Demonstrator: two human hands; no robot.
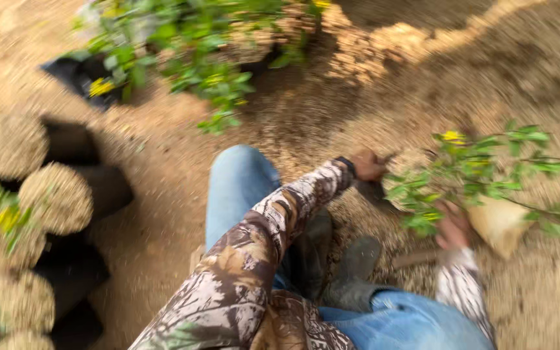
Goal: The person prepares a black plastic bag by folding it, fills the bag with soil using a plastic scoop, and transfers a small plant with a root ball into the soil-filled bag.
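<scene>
The picture is motion-blurred. A small seedling [481, 172] with green leaves and a few yellow ones lies tilted over the sandy ground at the right. My left hand [367, 166], in a camouflage sleeve, reaches across my knee and grips the dark rim of a black bag [372, 192] at the plant's left side. My right hand [452, 225] is curled at the base of the seedling, touching its tan root ball [499, 223]. Leaves hide part of my right fingers.
Several black grow bags [56, 198] packed with pale sawdust lie in a row along the left. More leafy seedlings [183, 52] in black bags stand at the top. My jeans-clad knee [241, 172] and dark boots [358, 259] sit in the middle. A wooden stick [413, 259] lies by my right wrist.
</scene>
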